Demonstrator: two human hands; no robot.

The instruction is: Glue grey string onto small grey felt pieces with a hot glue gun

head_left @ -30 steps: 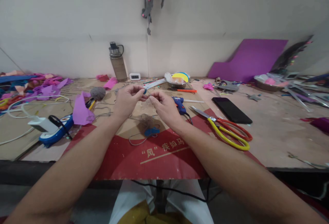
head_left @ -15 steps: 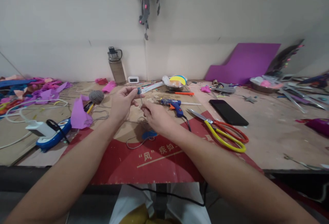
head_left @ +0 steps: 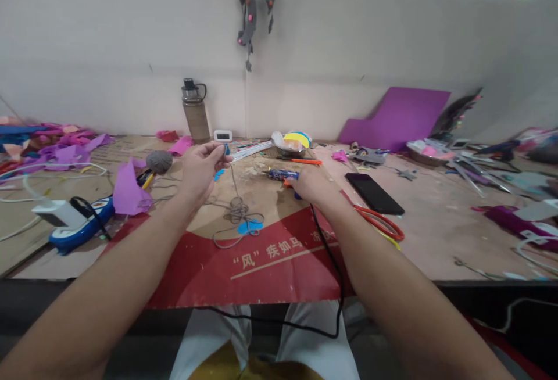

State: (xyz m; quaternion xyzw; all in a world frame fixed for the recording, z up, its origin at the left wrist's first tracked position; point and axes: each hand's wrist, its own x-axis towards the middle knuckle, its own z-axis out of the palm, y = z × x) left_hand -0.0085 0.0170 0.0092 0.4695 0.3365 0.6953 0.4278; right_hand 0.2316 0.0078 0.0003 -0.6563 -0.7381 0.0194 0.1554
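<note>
My left hand [head_left: 201, 166] is closed in a pinch on a small blue piece [head_left: 226, 149], mostly covered by the fingers. Grey yarn [head_left: 236, 210] runs down from it to a loose tangle on the cardboard. A flat blue cutout [head_left: 250, 227] lies under a yarn loop, and another blue scrap [head_left: 219, 175] shows just below the left fingers. To the right, my right hand [head_left: 314, 185] is wrapped round the handle of a blue glue gun [head_left: 280, 174], whose nozzle points left. Its black cord trails down over the table edge. My right forearm hides most of the scissors [head_left: 386, 223].
A grey yarn ball [head_left: 159, 161] and a blue power strip [head_left: 82, 226] with a white plug lie left. A black phone [head_left: 374, 193] is at right. Behind stand a water bottle [head_left: 196, 114], a small white clock [head_left: 223, 136] and a bowl [head_left: 291, 150].
My right hand has left the yarn beside my left hand and moved right onto the glue gun. My left hand has shifted slightly left, still pinching the blue piece.
</note>
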